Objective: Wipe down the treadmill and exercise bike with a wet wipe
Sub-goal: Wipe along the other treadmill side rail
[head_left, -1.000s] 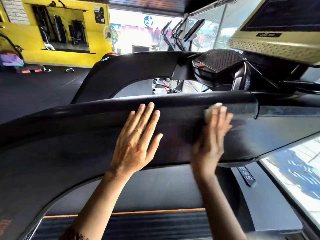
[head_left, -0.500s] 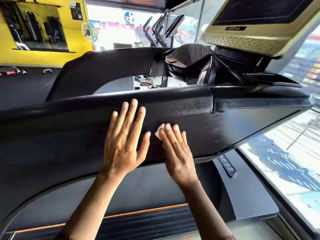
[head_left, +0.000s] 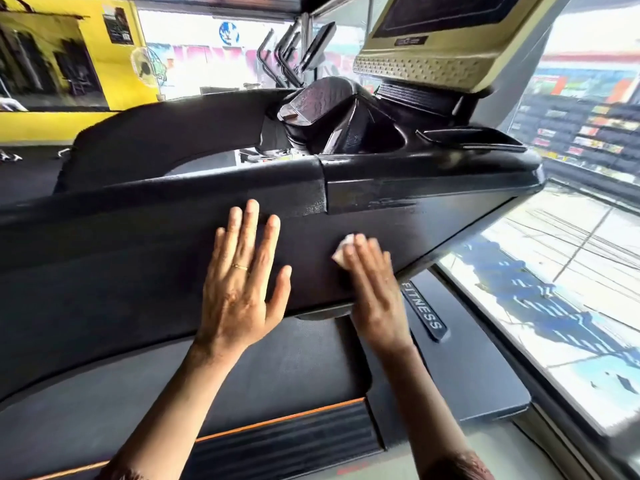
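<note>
Both hands on the black treadmill handrail panel (head_left: 138, 258)

Left hand (head_left: 239, 285) lies flat, fingers straight; right hand (head_left: 374, 285) presses a small white wet wipe (head_left: 343, 249) flat-fingered against it.

The left grip (head_left: 239, 289) lies flat on the treadmill panel (head_left: 121, 271); at its 3 o'clock, the right grip (head_left: 375, 292) presses a wet wipe (head_left: 342, 253).

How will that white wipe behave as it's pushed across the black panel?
Probably floppy: the wipe bunches under the right hand. Likely light, as flat fingers alone pin it. It may slide easily on the flat treadmill panel.
</note>
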Motion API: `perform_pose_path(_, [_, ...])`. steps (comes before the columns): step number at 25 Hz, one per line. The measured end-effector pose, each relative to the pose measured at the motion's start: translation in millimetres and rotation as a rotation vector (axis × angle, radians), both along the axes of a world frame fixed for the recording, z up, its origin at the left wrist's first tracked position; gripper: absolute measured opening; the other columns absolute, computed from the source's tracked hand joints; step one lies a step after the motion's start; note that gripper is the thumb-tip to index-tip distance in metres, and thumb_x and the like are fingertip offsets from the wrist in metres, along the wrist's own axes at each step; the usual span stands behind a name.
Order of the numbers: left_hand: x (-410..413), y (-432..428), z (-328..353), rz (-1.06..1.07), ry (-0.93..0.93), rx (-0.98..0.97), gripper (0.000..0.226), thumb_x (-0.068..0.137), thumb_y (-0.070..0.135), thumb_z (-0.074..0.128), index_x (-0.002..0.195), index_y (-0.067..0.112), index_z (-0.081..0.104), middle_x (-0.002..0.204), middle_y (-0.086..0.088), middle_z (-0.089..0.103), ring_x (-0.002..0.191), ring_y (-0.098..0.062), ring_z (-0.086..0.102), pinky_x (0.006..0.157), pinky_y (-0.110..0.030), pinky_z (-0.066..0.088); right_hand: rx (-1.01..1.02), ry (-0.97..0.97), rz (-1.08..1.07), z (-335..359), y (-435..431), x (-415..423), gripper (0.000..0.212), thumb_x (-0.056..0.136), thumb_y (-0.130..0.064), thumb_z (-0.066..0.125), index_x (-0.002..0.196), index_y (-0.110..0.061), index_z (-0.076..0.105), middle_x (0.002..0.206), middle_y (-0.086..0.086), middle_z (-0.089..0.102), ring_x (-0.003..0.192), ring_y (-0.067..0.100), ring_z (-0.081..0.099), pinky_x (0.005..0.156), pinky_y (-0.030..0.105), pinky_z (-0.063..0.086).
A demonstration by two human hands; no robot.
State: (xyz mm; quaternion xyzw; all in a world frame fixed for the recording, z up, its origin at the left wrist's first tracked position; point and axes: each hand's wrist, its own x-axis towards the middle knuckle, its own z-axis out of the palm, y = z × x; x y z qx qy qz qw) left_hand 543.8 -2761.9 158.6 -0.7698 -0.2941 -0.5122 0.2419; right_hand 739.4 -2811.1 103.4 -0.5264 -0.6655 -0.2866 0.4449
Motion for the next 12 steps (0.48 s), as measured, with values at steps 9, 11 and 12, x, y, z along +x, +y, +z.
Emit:
perform_pose_path(9, [52, -4, -2, -0.036, 0.066, 0.057, 0.057, 0.091, 0.023, 0.05, 0.142, 0.002, 0.035, 0.152, -0.007, 0.022, 0.147, -0.022, 0.008, 0.118, -0.038, 0.013, 0.002, -0.123, 0.092, -1, -7, 31, 0.047, 0.098, 0.001, 0.025, 0.143, -0.008, 0.035, 0.157, 0.001, 0.022, 0.145, 0.021, 0.02, 0.118, 0.039, 0.016])
perform_pose_path(11, [62, -4, -2, -0.037, 0.052, 0.067, 0.057, 0.091, 0.023, 0.05, 0.141, 0.001, 0.036, 0.151, -0.009, 0.024, 0.147, -0.022, 0.009, 0.118, -0.038, 0.014, 0.057, 0.003, 0.015, 9, -10, 70, 0.049, 0.098, 0.001, 0.021, 0.144, -0.01, 0.032, 0.157, 0.005, 0.022, 0.145, 0.024, 0.018, 0.118, 0.045, 0.017])
perform_pose_path(12, [66, -5, -2, -0.032, 0.05, 0.069, 0.057, 0.091, 0.023, 0.05, 0.141, 0.002, 0.036, 0.152, -0.009, 0.023, 0.147, -0.022, 0.008, 0.118, -0.038, 0.014, 0.118, 0.146, -0.05, 20, -9, 85, 0.052, 0.095, 0.005, 0.019, 0.144, -0.004, 0.032, 0.155, 0.013, 0.025, 0.144, 0.03, 0.019, 0.117, 0.051, 0.018])
